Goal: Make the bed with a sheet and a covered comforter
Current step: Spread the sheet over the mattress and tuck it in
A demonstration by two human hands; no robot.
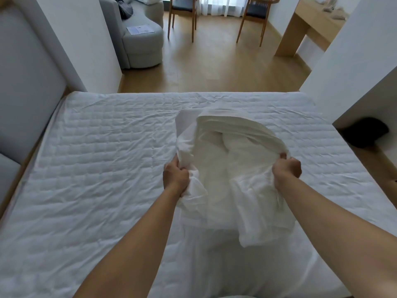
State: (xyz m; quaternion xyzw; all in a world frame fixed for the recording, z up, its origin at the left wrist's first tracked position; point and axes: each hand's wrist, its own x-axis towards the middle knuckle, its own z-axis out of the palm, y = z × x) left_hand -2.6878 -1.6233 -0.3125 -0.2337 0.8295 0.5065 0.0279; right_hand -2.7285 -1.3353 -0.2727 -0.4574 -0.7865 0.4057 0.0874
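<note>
A bunched white sheet [227, 168] hangs above the bed, partly folded, with layered folds at its top and loose ends drooping toward me. My left hand [175, 177] is shut on its left edge. My right hand [286, 169] is shut on its right edge. Under it lies the bed [96, 168], covered only by a white quilted mattress pad with wrinkles. No comforter shows in this view.
A grey padded headboard [28, 93] runs along the left. A white partition with a dark object [365, 134] stands at the right. Beyond the bed is wood floor [214, 65], a grey sofa [139, 39], two wooden chairs [182, 14] and a wooden desk [307, 29].
</note>
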